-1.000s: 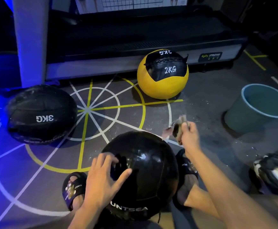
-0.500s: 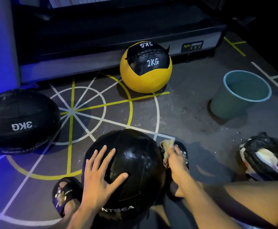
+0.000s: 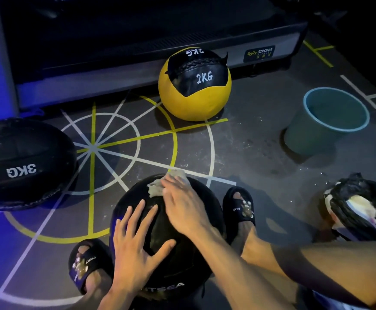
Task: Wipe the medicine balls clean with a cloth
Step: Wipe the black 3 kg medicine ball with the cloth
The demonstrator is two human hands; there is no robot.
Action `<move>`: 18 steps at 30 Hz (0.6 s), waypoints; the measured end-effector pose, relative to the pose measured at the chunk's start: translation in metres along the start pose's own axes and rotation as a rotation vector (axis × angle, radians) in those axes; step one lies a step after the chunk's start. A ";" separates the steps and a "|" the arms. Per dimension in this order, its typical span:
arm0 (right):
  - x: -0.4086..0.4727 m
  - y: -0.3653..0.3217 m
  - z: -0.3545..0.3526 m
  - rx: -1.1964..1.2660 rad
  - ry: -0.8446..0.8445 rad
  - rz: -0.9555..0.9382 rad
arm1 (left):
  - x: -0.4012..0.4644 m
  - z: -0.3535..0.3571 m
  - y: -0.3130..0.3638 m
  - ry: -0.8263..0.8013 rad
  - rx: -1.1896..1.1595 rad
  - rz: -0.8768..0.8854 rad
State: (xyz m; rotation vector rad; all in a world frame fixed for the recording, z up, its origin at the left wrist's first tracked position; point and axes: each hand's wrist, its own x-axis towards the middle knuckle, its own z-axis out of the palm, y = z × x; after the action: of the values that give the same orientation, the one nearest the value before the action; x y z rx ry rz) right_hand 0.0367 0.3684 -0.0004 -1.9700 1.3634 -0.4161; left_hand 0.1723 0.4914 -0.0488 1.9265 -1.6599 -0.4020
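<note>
A black medicine ball [image 3: 182, 253] rests on the floor between my two feet. My left hand [image 3: 135, 249] lies flat on its near left side, fingers spread. My right hand [image 3: 182, 204] presses a pale grey cloth [image 3: 160, 186] against the ball's top far side. A black 3KG ball [image 3: 23, 162] sits at the left. A yellow and black 2KG ball [image 3: 193, 86] stands at the back, against a machine's base.
A teal bucket [image 3: 330, 121] stands at the right. A black bag with pale contents [image 3: 359, 209] lies at the right near my leg. A treadmill-like base [image 3: 137, 70] runs along the back. My feet wear black slippers [image 3: 240, 206].
My right hand has brought the cloth from the air beside the ball onto the ball's top. My left hand stayed on the ball, and the view shifted slightly.
</note>
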 end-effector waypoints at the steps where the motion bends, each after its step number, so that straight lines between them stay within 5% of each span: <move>1: 0.000 0.016 -0.002 -0.004 0.014 0.044 | -0.001 -0.001 0.000 0.001 -0.014 -0.005; 5: -0.007 0.074 -0.028 0.221 -0.046 0.537 | -0.003 -0.001 0.002 0.005 -0.021 -0.015; 7: -0.007 0.075 -0.032 0.272 -0.069 0.619 | -0.006 0.002 0.006 0.011 -0.010 -0.004; 10: 0.005 0.043 -0.025 0.117 -0.031 0.435 | -0.007 0.005 0.011 0.021 0.010 0.010; 14: 0.003 -0.008 -0.003 -0.138 -0.060 -0.068 | -0.005 0.007 0.007 0.029 0.022 0.016; 18: -0.004 0.034 -0.014 -0.057 -0.081 -0.032 | -0.007 0.003 0.008 0.022 -0.031 0.015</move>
State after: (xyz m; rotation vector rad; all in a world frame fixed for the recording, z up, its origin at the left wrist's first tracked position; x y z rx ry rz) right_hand 0.0037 0.3599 -0.0136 -2.0353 1.3071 -0.3117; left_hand 0.1628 0.4971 -0.0473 1.8886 -1.6435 -0.3974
